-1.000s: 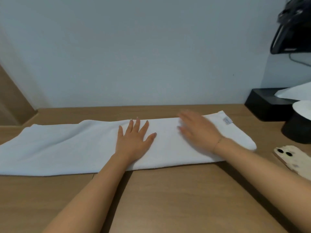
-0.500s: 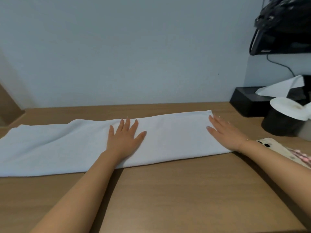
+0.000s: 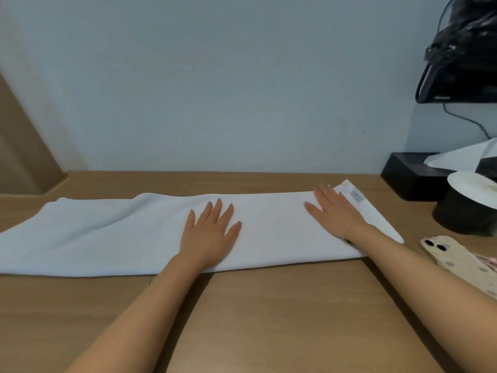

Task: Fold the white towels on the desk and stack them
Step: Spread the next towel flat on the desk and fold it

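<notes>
Black tissue box (image 3: pixel 411 175) — far right of the desk (image 3: pixel 269 319), against the wall; a white tissue (image 3: pixel 462 157) stands out of its top. Black round container (image 3: pixel 462 214) with a white lid beside it; contents hidden. Phone (image 3: pixel 457 258) face down nearby.

White towel (image 3: pixel 113 232) — a long folded strip lying flat across the desk, small label at its far right corner. Left hand (image 3: pixel 211 232) rests flat at mid-strip, fingers spread; right hand (image 3: pixel 336 211) presses flat near the right end, fingers straight.
</notes>
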Available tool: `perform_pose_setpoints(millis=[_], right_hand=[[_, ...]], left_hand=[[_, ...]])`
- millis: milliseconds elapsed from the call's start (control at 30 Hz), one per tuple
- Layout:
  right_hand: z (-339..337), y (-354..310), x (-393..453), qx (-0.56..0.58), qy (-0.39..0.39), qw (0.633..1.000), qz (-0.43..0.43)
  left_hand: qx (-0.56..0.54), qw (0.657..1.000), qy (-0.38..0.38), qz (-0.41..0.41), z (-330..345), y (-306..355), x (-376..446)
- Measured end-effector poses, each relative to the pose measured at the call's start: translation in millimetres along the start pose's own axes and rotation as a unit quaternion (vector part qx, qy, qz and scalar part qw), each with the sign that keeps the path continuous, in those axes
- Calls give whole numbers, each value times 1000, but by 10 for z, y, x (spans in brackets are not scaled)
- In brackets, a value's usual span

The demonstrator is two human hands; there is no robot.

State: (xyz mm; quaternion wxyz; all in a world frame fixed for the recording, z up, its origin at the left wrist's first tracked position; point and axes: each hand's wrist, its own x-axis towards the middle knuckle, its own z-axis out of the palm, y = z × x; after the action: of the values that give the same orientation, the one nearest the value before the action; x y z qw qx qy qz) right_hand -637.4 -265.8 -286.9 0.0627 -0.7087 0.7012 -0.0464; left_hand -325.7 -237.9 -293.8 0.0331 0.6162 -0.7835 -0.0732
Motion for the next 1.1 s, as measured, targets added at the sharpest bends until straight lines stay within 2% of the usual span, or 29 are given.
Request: perform_pose_setpoints(millis=[133,200,300,367,467,567,700,833,933,1000,1100], right_hand=[[-90,144,5,-4,-7,999,44],[-122,22,-20,-10,13,999,47],[-183,-406,-68,-43,56,997,-23],[-170,-841,-103,-24,68,993,-91],[-133,-1606,-116,28,44,979,-197],[-69,-2293,-65,35,5,961,-273],[102,-2936,-52,80,-29,943,-322],[398,-3150,-59,55,-39,939,-337],[537,-3133,-14,39,-17,940,-338],[563,-3126,7,36,-13,940,-340],[582,-3129,8,32,-18,940,-340]], left_hand=[[-19,1000,-12,17,-57,-51,-55],[-105,993,-18,52,-137,-109,-118],[-250,964,36,83,-346,-371,-278],[-232,964,100,82,-482,-633,-377],[-187,967,172,29,-636,-1070,-508],[-178,953,239,-46,-759,-1529,-595],[-145,945,251,-150,-898,-2152,-570],[-136,934,237,-228,-1003,-2683,-439],[-131,928,190,-293,-990,-2918,-346],[-124,929,163,-309,-919,-3001,-295],[-166,916,204,-304,-775,-3067,-259]])
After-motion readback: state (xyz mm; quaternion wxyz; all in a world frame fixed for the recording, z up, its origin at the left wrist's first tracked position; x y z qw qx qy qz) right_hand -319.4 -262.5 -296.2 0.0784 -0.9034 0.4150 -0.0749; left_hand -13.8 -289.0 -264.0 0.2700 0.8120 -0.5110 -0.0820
